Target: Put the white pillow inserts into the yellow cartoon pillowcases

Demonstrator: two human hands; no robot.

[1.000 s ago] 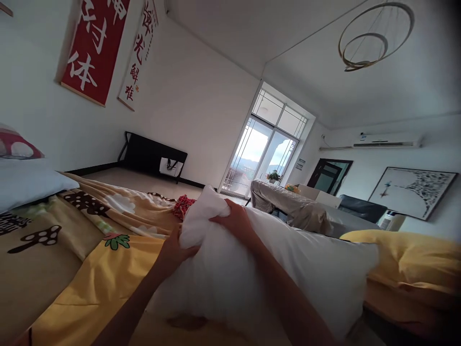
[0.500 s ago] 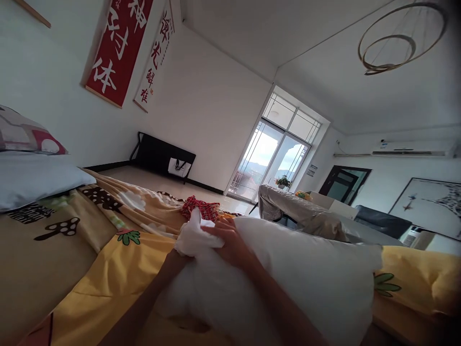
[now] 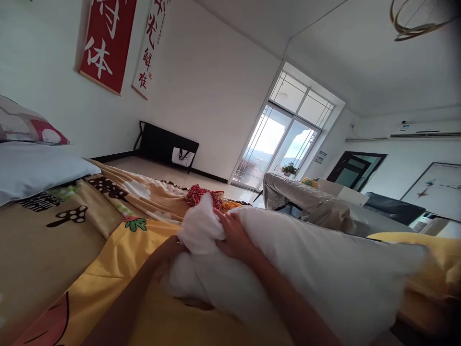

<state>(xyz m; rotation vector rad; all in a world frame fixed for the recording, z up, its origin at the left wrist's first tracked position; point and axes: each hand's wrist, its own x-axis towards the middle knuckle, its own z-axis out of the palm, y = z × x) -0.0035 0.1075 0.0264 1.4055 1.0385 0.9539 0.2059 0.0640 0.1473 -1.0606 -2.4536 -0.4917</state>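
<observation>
A plump white pillow lies across the front of the bed, its near end bunched up into a soft peak. My left hand grips the left side of that bunch, with the fingers partly hidden under the white cloth. On the other side, my right hand is closed on the pillow's gathered fabric, thumb toward the bunch. Beneath both arms spreads a yellow cloth with a carrot print. A red checked cloth lies just beyond the bunched end.
At left, another white pillow lies under a patterned pillow. A tan blanket is rumpled along the bed. Beyond stand a plastic-covered sofa, a black folded frame with a white bag, and glass doors.
The bunched end has been lifted slightly and puffed out between my hands. My left hand has shifted left, and the pillow's far end reaches further right. The camera view has tilted down slightly.
</observation>
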